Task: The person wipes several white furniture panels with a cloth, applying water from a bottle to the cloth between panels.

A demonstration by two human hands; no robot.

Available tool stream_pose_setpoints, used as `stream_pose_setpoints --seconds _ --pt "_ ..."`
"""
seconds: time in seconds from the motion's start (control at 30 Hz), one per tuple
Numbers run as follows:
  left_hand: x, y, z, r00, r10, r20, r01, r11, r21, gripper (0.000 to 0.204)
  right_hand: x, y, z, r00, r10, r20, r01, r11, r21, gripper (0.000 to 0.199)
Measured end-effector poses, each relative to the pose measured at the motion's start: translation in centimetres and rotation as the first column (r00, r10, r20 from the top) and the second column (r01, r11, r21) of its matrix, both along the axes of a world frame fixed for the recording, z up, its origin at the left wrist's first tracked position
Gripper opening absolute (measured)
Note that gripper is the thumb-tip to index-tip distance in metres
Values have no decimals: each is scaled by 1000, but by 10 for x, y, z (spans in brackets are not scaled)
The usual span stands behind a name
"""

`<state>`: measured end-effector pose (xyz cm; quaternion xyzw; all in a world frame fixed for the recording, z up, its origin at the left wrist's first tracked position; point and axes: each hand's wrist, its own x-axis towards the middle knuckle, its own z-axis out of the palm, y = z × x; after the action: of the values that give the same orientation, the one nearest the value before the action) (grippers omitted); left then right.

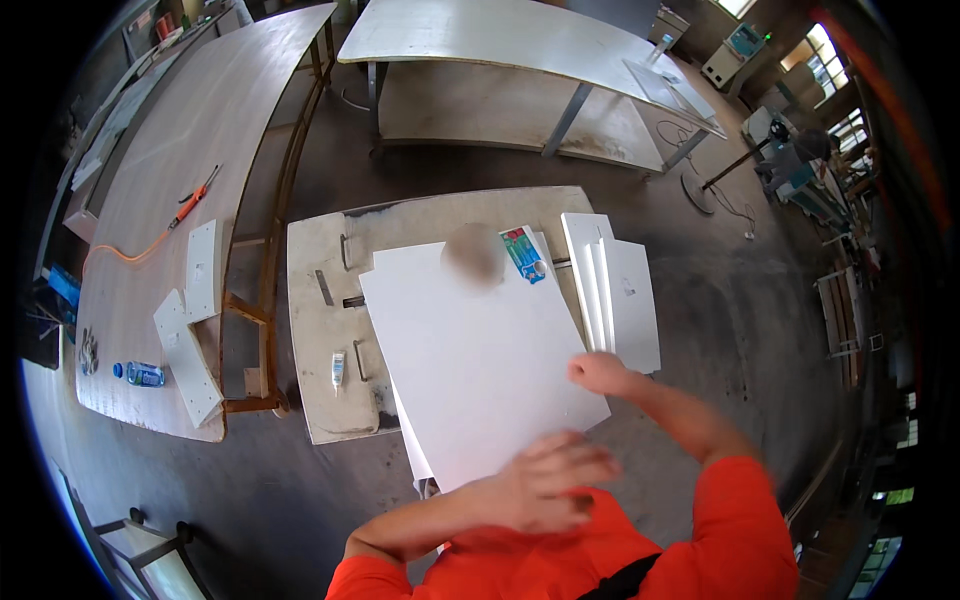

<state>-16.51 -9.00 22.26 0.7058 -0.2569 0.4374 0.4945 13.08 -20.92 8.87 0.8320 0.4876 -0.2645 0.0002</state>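
A large white panel [470, 350] lies on the worktable, with another white sheet edge showing under its left side. Above its near right edge, my right hand [597, 373] is closed in a fist; whatever it may hold is hidden. My left hand [555, 482] is blurred by motion in front of my body, near the panel's front edge, its fingers apart and nothing seen in them. A blue, green and red packet [523, 255] rests at the panel's far right. Beside it is a round, brownish blurred shape I cannot make out.
White boards [630, 300] stack right of the panel. A small white bottle [338, 370] lies on the worktable [315, 235]. On the left bench [150, 230] are an orange corded tool [188, 206], white panel pieces [187, 355] and a blue-labelled bottle [145, 375]. Another table [480, 35] stands beyond.
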Motion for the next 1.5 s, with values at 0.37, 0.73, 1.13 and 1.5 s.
stream_pose_setpoints --seconds 0.37,0.73,1.13,1.5 --pt "45 161 -290 -553 618 -559 -638 118 761 76 -10 278 -88 949 124 289 -243 873 424 61" --pt "58 199 -286 -426 724 -543 -591 231 773 71 -17 72 -132 981 -11 193 -80 886 456 77" --pt "50 199 -286 -443 733 -516 -532 248 809 70 1 122 -138 970 -38 241 -87 870 486 79" --pt "51 200 -287 -431 728 -533 -545 260 797 70 -4 134 -131 982 -17 190 -87 845 528 83"
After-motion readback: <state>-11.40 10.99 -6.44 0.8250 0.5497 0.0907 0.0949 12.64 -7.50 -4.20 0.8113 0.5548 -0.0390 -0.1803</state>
